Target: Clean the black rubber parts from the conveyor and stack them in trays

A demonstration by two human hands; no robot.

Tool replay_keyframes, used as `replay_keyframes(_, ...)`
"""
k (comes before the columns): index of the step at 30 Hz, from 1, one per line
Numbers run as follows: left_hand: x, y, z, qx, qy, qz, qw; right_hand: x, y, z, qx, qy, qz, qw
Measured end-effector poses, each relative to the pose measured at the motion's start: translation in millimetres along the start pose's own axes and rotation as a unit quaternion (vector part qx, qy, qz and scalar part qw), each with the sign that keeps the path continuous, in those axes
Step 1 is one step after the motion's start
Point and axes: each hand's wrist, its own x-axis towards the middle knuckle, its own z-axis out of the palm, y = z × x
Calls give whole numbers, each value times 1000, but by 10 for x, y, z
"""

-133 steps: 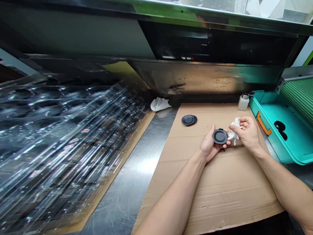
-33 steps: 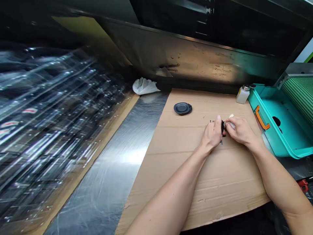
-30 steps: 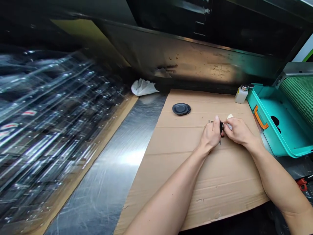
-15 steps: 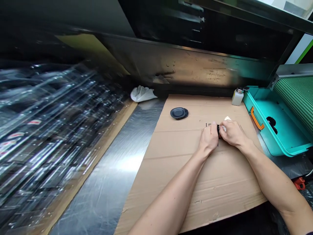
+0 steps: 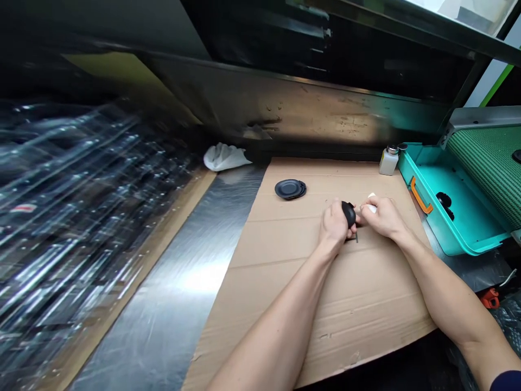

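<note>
My left hand point(image 5: 334, 224) is closed around a small round black part point(image 5: 349, 214), whose smooth face is tilted towards my right hand. In the fingers of my right hand point(image 5: 381, 216) is a white cloth point(image 5: 370, 207), bunched up, with a corner sticking out above. The two hands are close together over the cardboard sheet point(image 5: 260, 293). Farther back and to the left, several flat black oval parts point(image 5: 289, 189) lie in a small overlapping pile.
A bottle with a metal cap point(image 5: 389, 161) stands beside a teal bin point(image 5: 459, 241) holding black parts point(image 5: 444, 205). Behind the bin runs a green conveyor belt point(image 5: 484, 144). Clear plastic-wrapped items point(image 5: 81, 217) fill the left. A crumpled white cloth point(image 5: 224, 157) lies near the back wall.
My hands have drawn slightly apart, and the black part has turned so its face shows more. The whole view has shifted a little; a black item has come into view on the belt.
</note>
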Motion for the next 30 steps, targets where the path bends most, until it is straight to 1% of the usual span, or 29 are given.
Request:
replay_keyframes(2,26,82,-10,-98,18,-79,992,19,18,-3,56,54,25,997)
replay_keyframes(3,32,126,-18,-126,16,-111,986,24,18,-8,80,66,37,994)
replay_keyframes(4,32,168,-29,-140,2,-135,981,26,10,-18,99,64,46,992)
replay_keyframes(6,20,237,-50,-144,-16,-162,976,24,-19,-53,118,41,55,991)
replay_keyframes(8,-1,278,-61,-141,-10,-169,975,21,-52,-94,113,19,45,992)
replay_keyframes(11,-21,293,-52,-139,2,-163,977,21,-77,-114,91,5,6,996)
replay_keyframes(14,-8,273,-31,-131,-2,-160,979,20,-84,-67,88,-13,-37,995)
replay_keyframes(18,26,209,-8,-97,0,-145,985,9,-104,-5,74,-37,-64,995)
replay_keyframes(20,22,168,5,-67,8,-123,990,5,-112,-13,46,-42,-69,996)
replay_keyframes(23,-16,112,32,7,23,-76,997,12,-106,-35,-16,-57,-78,995)
replay_keyframes(25,-48,91,48,57,29,-46,997,26,-94,-20,-64,-46,-91,993)
replay_keyframes(27,-71,82,57,97,28,-19,995,42,-90,25,-107,-16,-108,988)
replay_keyframes(30,-91,73,56,128,22,12,991,51,-112,100,-151,11,-120,981)
